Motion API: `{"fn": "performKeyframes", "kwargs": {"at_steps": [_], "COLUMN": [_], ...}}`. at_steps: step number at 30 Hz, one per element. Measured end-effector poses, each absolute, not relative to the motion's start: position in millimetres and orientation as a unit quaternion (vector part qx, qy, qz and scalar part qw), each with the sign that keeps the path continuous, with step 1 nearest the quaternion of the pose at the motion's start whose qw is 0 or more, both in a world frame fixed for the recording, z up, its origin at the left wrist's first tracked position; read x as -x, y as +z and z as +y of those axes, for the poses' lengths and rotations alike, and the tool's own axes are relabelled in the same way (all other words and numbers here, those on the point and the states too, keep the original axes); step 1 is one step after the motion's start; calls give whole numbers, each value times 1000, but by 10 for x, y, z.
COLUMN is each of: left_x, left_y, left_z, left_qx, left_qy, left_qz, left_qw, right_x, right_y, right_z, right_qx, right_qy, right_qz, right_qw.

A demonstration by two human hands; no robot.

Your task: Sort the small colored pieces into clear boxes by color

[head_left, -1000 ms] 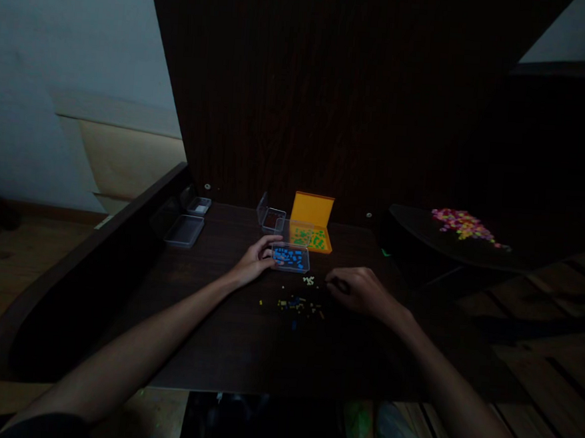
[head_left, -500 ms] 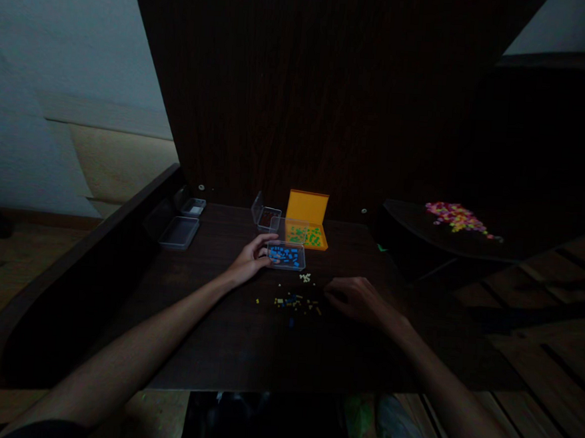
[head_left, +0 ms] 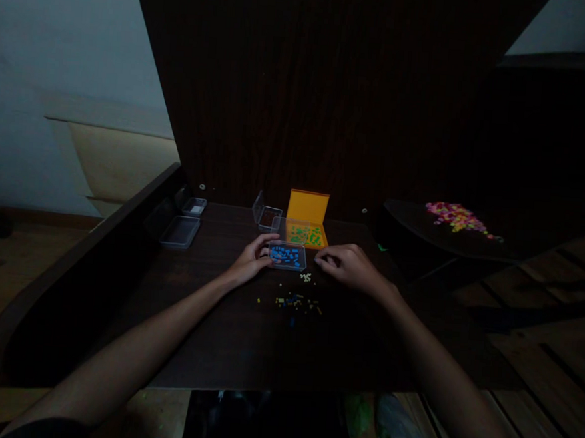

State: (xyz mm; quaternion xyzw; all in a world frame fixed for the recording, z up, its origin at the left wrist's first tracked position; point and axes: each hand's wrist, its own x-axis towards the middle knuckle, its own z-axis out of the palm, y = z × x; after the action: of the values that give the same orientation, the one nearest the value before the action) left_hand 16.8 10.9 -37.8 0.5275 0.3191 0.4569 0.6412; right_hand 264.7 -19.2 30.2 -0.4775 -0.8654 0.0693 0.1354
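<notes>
My left hand (head_left: 251,260) grips the left side of a small clear box of blue pieces (head_left: 288,255) on the dark wooden table (head_left: 244,336). My right hand (head_left: 345,264) hovers just right of that box, fingers curled in a pinch; what they hold is too small and dark to see. Behind the clear box stands an open orange box with green pieces (head_left: 307,233). A scatter of tiny coloured pieces (head_left: 296,303) lies on the table in front of both hands, with a few white pieces (head_left: 306,277) closer to the box.
Another open clear box (head_left: 266,216) sits left of the orange one. Two grey trays (head_left: 180,232) lie at the table's left rim. A heap of pink and yellow pieces (head_left: 455,218) rests on a dark surface at right. A dark panel rises behind the table.
My right hand moved up and left from beside the scattered pieces to the right side of the blue-piece box. My left hand stayed on the box.
</notes>
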Motion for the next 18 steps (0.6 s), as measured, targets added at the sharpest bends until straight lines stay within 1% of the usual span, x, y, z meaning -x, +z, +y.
{"fn": "performKeyframes", "kwargs": {"at_steps": [1, 6, 8, 18], "left_x": [-170, -170, -170, -180], "left_y": [-373, -371, -377, -427], "left_z": [107, 108, 112, 130], "left_qx": [-529, -528, -527, -530], "left_qy": [457, 454, 454, 463], "left_qz": [319, 315, 307, 294], "left_qw": [640, 645, 649, 646], "right_x": [-2588, -2336, -2269, -2066], "right_y": [328, 366, 368, 382], "right_z": [-135, 63, 90, 75], "right_qx": [485, 525, 530, 563], "right_qy": [63, 15, 5, -32], "right_qz": [-863, -850, -848, -822], "right_qw": [126, 23, -7, -76]}}
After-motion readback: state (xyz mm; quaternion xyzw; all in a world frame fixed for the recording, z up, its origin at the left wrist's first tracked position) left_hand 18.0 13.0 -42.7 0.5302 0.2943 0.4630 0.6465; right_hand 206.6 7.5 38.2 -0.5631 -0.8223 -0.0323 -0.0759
